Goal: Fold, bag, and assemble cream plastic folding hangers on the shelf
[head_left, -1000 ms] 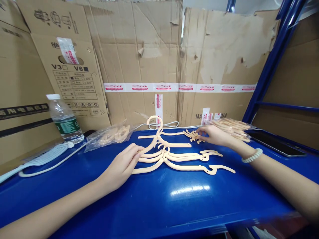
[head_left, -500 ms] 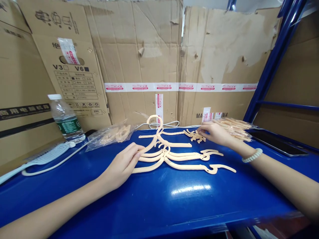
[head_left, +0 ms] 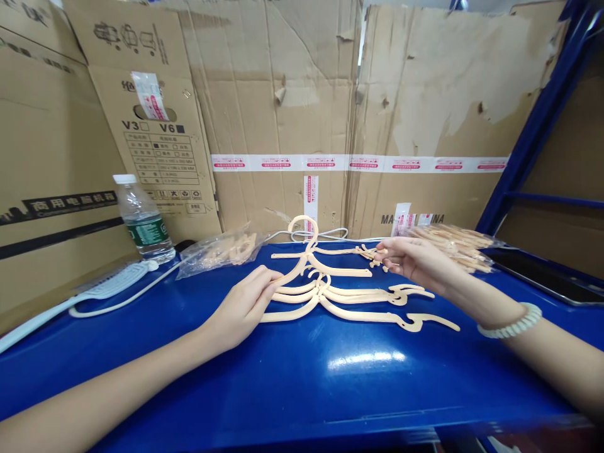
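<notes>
My left hand is closed on the left arm of a beige plastic clothes hanger, whose hook stands up toward the back. More beige hangers lie on the blue table in front of it, with hook-shaped end pieces at their right ends. My right hand is off to the right, thumb and fingers pinched together. A small beige part shows at its fingertips, just above a little pile of small beige parts. The hand partly covers that pile.
A clear bag of beige pieces lies at the left, near a water bottle and a light blue fan-like object with a cable. Another bag and a dark tablet are at the right. Cardboard walls the back.
My right hand has lifted slightly off the small-part pile and come nearer to me, with a small beige part at its fingertips. My left hand keeps its hold; the view has shifted a little.
</notes>
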Tool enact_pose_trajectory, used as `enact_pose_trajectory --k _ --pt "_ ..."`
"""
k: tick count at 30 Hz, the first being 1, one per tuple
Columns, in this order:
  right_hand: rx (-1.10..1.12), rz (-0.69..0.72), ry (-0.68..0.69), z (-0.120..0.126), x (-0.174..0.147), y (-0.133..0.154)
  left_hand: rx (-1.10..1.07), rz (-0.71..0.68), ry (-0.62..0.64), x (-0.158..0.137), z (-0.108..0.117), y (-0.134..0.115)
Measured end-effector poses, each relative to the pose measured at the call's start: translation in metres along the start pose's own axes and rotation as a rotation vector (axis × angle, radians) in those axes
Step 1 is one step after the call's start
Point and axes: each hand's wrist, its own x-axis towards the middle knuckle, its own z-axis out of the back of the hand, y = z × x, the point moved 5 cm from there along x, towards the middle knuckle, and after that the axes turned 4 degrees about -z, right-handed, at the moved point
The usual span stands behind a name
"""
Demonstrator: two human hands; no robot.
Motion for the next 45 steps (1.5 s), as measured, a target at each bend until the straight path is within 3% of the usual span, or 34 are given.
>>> enact_pose_trajectory --k 5,10,18,27,36,45 --pt "0.017 -0.031 0.108 -0.007 -0.002 -0.012 -0.001 -0.012 -0.002 0.0 0.0 -0.001" --pt "0.107 -0.082 0.133 -0.006 0.0 -0.02 0.015 -0.012 -0.01 0.0 0.001 -0.001" --pt "0.007 -0.178 0.234 -0.004 0.001 -0.022 0.013 -0.038 -0.025 0.0 0.001 -0.003" --pt "0.062 -0.307 0.388 -0.017 -0.009 -0.024 0.041 -0.1 -0.029 0.0 0.002 -0.008" --pt "-0.002 -0.322 0.38 -0.015 -0.009 -0.029 0.085 -0.15 -0.037 -0.002 0.001 -0.011" --pt "-0.073 -0.177 0.237 -0.021 -0.014 -0.023 0.07 -0.175 -0.029 -0.003 -0.002 -0.012"
